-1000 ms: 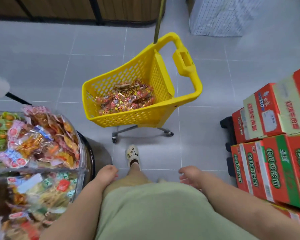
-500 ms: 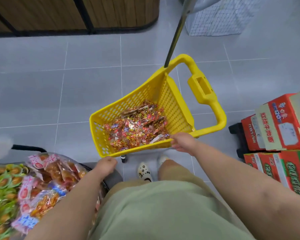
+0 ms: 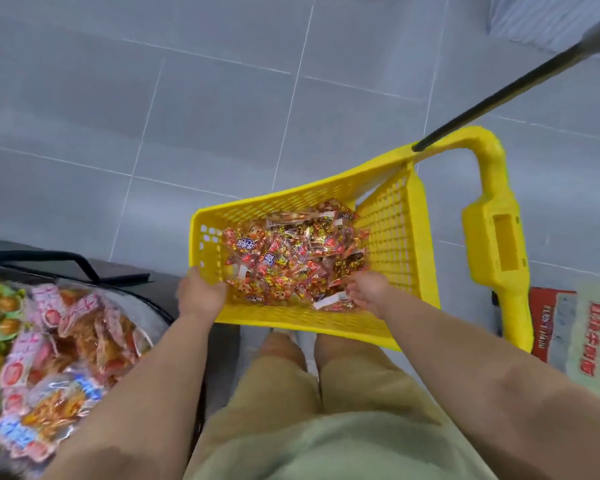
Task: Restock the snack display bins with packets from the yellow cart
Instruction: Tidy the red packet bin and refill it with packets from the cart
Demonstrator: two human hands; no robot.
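Observation:
The yellow cart [image 3: 388, 209] stands right in front of me, its mesh basket holding a heap of small red and gold snack packets [image 3: 291, 261]. My left hand [image 3: 201, 292] reaches over the near left corner of the basket, fingers curled down at the edge of the heap. My right hand [image 3: 368, 292] is inside the basket at the near right, fingers in the packets beside a white-labelled one. Whether either hand grips a packet is hidden. The clear display bins [image 3: 66, 344] sit at lower left, filled with pink, orange and green packets.
Red and green cartons [image 3: 575, 334] are stacked on the right behind the cart's handle [image 3: 496, 244]. A dark pole [image 3: 499, 95] slants over the cart from the upper right. Grey floor tiles [image 3: 187, 98] stretch beyond. My legs stand close against the cart.
I have stepped up to the cart and leaned over it. Both hands moved forward from my sides into the near end of the basket, onto the packets.

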